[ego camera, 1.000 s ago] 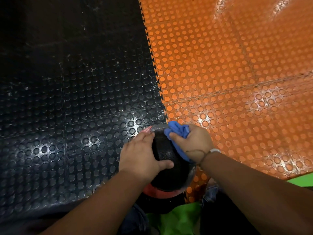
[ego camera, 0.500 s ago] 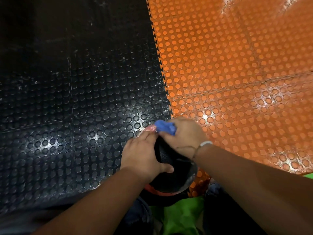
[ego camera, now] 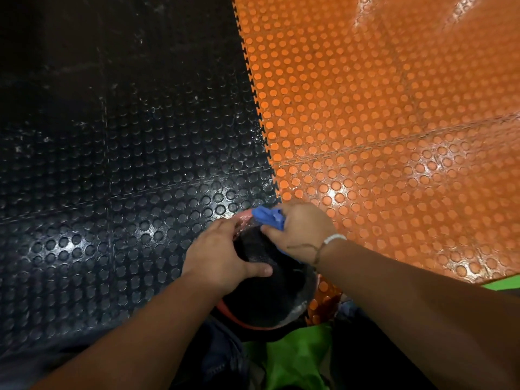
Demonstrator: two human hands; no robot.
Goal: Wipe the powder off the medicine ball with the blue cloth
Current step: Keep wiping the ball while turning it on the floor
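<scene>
1. The black studded mat (ego camera: 112,164) fills the left half of the frame.
2. At lower centre, my left hand (ego camera: 216,260) cups the left side of the medicine ball (ego camera: 270,291). My fingers curve over it and my thumb lies across its black top.
3. The ball sits at lower centre, on the seam between the two mats, with a pale sheen at its far rim.
4. My right hand (ego camera: 301,229) pinches the bunched blue cloth (ego camera: 267,216) tight and presses it to the ball's far edge.
5. The orange studded mat (ego camera: 394,136) fills the right half.
</scene>
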